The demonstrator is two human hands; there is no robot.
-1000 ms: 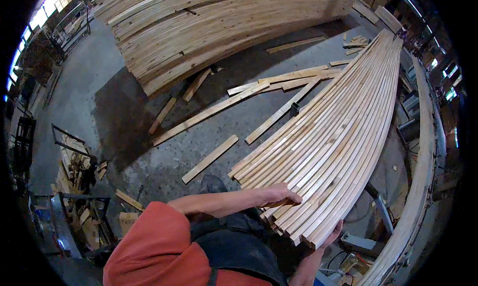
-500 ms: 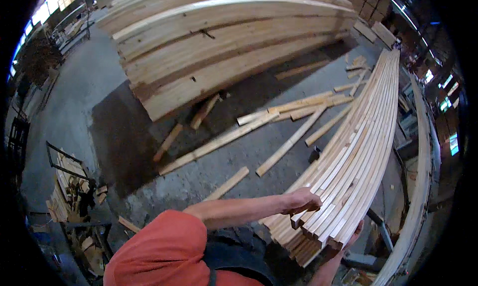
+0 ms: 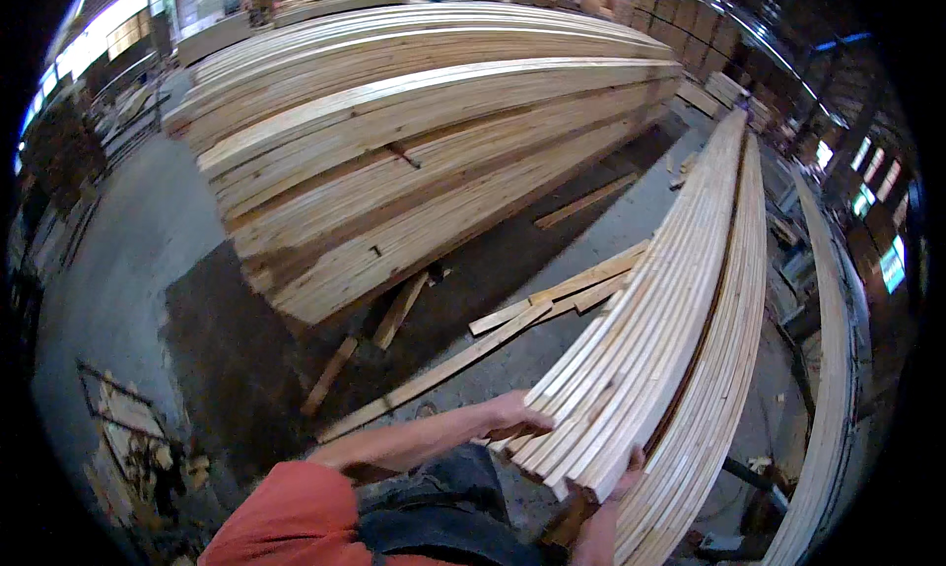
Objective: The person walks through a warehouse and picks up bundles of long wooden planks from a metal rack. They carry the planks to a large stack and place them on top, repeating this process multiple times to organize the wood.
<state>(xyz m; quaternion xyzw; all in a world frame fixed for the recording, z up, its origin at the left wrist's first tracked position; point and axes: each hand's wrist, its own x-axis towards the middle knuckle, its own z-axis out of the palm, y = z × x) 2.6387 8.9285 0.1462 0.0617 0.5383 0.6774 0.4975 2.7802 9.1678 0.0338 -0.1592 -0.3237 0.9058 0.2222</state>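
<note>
Head view: row of pale wood strips (image 3: 631,339) fills the ctr-right of the frame, long & side by side, near ends at lower ctr, far ends narrowing toward upper right. L hand (image 3: 517,415) is at the row's left edge close to the near ends, fingers curled over & gripping; fingertips partly hidden, can't tell how far they reach under. R hand (image 3: 626,475) is on the row's right side, also by the near ends, fingers bent up against the outermost strip & gripping; palm mostly out of sight behind wood. Near ends are uneven, some sticking out past others

2nd group of strips (image 3: 705,399) lies just right of the held row, w/ a dark gap btwn them along much of the length. Orange sleeve (image 3: 286,507) & dark apron (image 3: 434,497) at bottom, left of ctr

Big lumber stack (image 3: 443,152) spans upper left to upper ctr. Below it, loose boards (image 3: 443,379) lie on the grey floor (image 3: 99,241), a few crossing or touching near ctr. Metal frame w/ wood scraps (image 3: 138,438) at lower left, blurry. Long pale beam (image 3: 826,349) runs down the right side, bent by the lens
</note>
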